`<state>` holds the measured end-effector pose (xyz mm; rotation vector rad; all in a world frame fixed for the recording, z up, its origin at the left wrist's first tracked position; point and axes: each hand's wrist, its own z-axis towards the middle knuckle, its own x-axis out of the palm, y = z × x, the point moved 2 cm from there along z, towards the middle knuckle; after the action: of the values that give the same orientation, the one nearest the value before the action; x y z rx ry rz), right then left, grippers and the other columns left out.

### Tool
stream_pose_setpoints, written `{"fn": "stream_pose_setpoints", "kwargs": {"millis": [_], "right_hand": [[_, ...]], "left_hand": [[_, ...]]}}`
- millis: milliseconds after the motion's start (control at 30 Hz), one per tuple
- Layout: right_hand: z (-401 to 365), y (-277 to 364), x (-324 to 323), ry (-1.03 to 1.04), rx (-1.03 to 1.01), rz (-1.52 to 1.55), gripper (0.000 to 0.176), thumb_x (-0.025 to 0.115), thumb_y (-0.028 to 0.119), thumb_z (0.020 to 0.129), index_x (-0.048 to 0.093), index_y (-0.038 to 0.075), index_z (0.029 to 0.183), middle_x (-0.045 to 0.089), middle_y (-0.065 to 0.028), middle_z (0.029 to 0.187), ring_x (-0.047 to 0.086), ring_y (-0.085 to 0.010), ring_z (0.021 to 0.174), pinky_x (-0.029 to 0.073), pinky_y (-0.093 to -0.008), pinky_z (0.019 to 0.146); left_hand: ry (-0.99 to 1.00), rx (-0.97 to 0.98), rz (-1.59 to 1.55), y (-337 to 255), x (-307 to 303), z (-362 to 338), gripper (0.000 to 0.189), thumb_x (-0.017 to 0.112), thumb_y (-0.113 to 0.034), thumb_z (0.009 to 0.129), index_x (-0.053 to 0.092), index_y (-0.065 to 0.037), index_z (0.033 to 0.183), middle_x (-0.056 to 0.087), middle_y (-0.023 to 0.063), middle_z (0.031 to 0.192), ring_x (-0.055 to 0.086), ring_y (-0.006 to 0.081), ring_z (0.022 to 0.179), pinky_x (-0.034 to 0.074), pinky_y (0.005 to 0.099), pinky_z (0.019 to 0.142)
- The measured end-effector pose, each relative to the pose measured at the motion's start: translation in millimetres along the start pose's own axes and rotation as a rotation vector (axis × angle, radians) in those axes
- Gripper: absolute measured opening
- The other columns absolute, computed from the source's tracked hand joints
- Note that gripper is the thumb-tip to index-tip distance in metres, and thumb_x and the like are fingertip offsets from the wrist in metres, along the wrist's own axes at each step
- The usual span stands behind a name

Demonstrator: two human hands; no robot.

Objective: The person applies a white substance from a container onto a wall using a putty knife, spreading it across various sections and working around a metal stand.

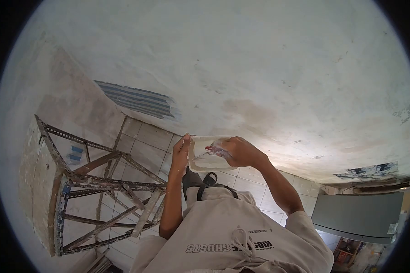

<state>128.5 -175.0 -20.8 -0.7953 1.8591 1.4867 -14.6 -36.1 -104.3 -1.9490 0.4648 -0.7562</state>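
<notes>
In front of my body is a white rectangular tub, its inside coated with whitish paste. My left hand is closed on the tub's left side, thumb up along the rim. My right hand, smeared with white, reaches over the tub's right side. Its fingers are closed round a putty knife with a red handle, and the blade points down into the tub toward the left. Much of the handle is hidden by the fingers.
On the left stands a paint-spattered metal-frame scaffold with a board top. A patchy plastered wall fills the front, with a striped patch low on it. A grey cabinet is at right, above the tiled floor.
</notes>
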Motion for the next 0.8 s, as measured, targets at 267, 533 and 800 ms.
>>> {"fn": "stream_pose_setpoints", "kwargs": {"millis": [267, 533, 800], "right_hand": [[3.5, 18.6, -5.0, 0.092, -0.076, -0.053, 0.033, 0.062, 0.003, 0.072, 0.061, 0.004, 0.105, 0.063, -0.0168, 0.088, 0.058, -0.035, 0.09, 0.045, -0.0412, 0.081], [17.8, 11.0, -2.2, 0.145, -0.054, 0.048, 0.036, 0.062, 0.0, 0.067, 0.061, 0.003, 0.103, 0.064, -0.0186, 0.088, 0.06, -0.037, 0.085, 0.048, -0.0424, 0.076], [9.9, 32.6, 3.2, -0.297, -0.175, -0.245, 0.034, 0.063, 0.0, 0.067, 0.065, 0.005, 0.1, 0.065, -0.0154, 0.082, 0.064, -0.0316, 0.077, 0.051, -0.0419, 0.07]], "left_hand": [[-0.047, 0.015, 0.039, 13.9, -10.4, 3.1, 0.036, 0.048, -0.041, 0.096, 0.056, -0.01, 0.081, 0.048, -0.0049, 0.072, 0.042, 0.0048, 0.067, 0.035, 0.0218, 0.061], [-0.047, -0.018, 0.005, 21.5, -19.6, 3.6, 0.036, 0.048, -0.042, 0.096, 0.057, -0.01, 0.082, 0.049, -0.0042, 0.072, 0.044, 0.0055, 0.067, 0.037, 0.0227, 0.061], [0.009, 0.01, -0.026, 4.4, -32.3, 2.6, 0.04, 0.052, -0.044, 0.093, 0.058, -0.005, 0.1, 0.057, 0.0016, 0.089, 0.053, 0.0108, 0.081, 0.044, 0.0261, 0.072]]}}
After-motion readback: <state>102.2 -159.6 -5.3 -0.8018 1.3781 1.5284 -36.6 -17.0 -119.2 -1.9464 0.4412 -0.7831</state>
